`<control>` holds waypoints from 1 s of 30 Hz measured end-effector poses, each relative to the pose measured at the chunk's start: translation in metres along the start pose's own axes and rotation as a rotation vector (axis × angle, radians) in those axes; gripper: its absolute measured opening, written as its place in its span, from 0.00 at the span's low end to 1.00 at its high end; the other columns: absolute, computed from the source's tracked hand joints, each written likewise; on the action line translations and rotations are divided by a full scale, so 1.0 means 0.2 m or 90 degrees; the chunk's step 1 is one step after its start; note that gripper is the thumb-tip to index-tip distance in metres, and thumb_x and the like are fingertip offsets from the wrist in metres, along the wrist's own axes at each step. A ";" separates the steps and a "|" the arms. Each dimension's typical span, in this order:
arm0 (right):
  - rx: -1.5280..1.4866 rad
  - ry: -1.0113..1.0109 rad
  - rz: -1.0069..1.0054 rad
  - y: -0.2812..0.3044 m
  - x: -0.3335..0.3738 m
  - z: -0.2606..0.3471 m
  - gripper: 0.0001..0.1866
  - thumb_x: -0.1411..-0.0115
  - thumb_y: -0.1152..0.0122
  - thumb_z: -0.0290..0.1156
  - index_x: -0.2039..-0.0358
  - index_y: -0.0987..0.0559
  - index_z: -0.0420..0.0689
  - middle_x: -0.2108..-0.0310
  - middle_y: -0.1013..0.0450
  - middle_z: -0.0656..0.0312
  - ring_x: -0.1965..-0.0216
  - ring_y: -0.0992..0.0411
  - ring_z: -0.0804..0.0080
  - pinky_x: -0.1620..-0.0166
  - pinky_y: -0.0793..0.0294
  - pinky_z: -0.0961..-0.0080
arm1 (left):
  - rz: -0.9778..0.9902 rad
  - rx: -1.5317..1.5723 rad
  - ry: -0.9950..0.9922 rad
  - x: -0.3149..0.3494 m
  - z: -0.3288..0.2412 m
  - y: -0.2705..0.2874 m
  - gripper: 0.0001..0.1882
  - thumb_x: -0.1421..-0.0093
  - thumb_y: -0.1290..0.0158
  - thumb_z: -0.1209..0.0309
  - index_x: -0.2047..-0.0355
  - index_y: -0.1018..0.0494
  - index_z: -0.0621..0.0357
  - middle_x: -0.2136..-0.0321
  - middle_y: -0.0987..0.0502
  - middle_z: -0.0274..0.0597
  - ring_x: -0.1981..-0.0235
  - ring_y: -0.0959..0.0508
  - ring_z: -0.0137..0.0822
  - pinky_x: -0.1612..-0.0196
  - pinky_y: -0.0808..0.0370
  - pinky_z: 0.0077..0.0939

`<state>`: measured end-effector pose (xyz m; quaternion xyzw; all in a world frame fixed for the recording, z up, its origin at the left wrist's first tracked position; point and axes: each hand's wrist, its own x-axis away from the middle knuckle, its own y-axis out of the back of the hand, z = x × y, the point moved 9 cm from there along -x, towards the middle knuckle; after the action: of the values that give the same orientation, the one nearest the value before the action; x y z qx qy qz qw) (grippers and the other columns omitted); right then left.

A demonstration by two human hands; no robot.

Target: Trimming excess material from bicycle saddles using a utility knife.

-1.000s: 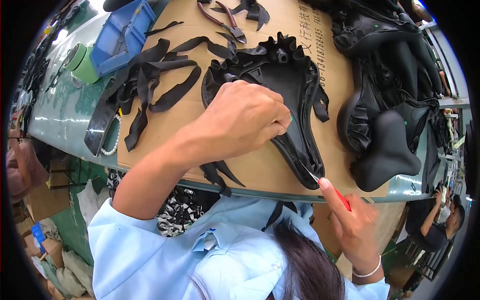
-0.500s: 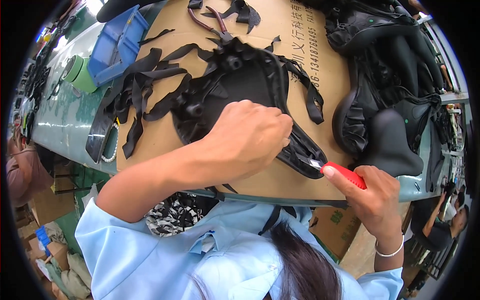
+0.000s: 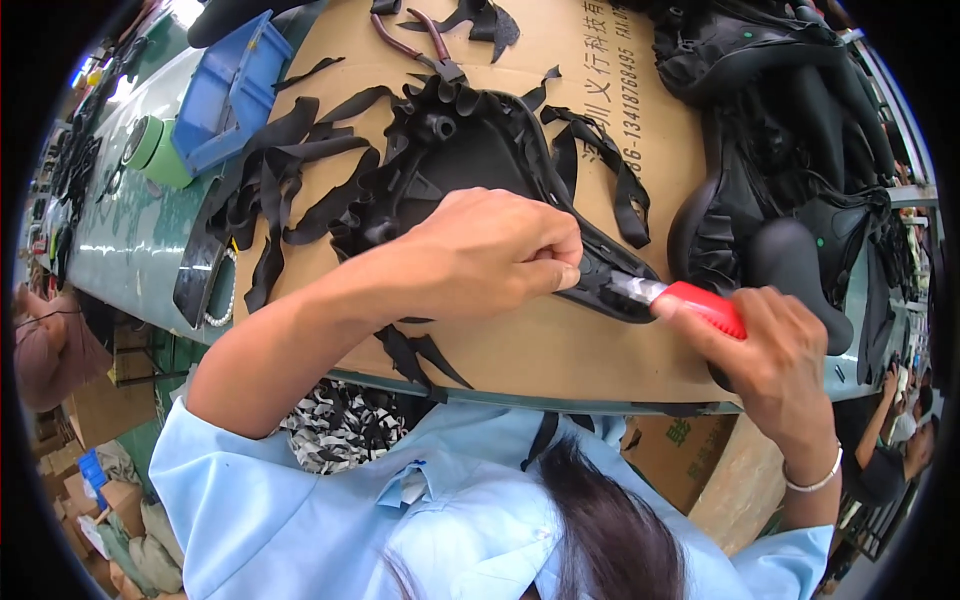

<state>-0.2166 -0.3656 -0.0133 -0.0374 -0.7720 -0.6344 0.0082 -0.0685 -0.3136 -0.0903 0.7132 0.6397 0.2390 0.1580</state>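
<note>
A black bicycle saddle lies underside up on cardboard, its gathered cover edge showing around the wide end. My left hand is closed in a pinch over the saddle's narrow part; it seems to grip the cover's edge, though the fingertips are mostly hidden. In my right hand is a red utility knife, its blade against the inside of the saddle's narrow nose. Loose black strips of cover material lie left of the saddle, and another strip lies to its right.
Pincers with dark red handles lie beyond the saddle. Several black saddles are piled at the right. A blue bin, a green tape-like roll and a phone sit at the left. Below the table edge is a heap of scraps.
The knife and my right hand have moved a little right. The saddle's nose has shifted slightly away from me. A black strip now hangs at the near edge of the cardboard.
</note>
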 end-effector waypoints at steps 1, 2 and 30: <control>0.002 -0.003 0.001 0.00 0.01 -0.02 0.28 0.48 0.47 0.29 0.45 0.24 0.66 0.79 0.43 0.66 0.77 0.39 0.72 0.74 0.41 0.75 | 0.036 0.097 0.022 0.00 0.02 -0.01 0.07 0.43 0.47 0.70 0.69 0.28 0.61 0.80 0.29 0.37 0.77 0.31 0.32 0.71 0.34 0.25; 0.024 -0.009 0.006 -0.01 0.03 -0.04 0.28 0.48 0.47 0.29 0.45 0.24 0.66 0.79 0.43 0.66 0.77 0.39 0.72 0.73 0.41 0.74 | 0.031 0.131 -0.006 0.01 0.01 -0.01 0.07 0.44 0.46 0.71 0.70 0.28 0.62 0.80 0.29 0.35 0.78 0.32 0.27 0.73 0.34 0.24; -1.322 -0.594 0.035 -0.34 -0.02 0.46 0.31 0.34 0.59 0.30 0.32 0.51 0.40 0.53 0.31 0.54 0.77 0.31 0.78 0.79 0.26 0.82 | -0.040 0.236 0.045 -0.12 0.07 0.11 0.10 0.51 0.38 0.68 0.78 0.24 0.62 0.83 0.28 0.30 0.78 0.31 0.20 0.72 0.38 0.19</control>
<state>-0.2139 -0.2876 -0.0974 -0.2757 0.2000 -0.8908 -0.3009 -0.0449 -0.3398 -0.0932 0.7007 0.7002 0.1369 0.0085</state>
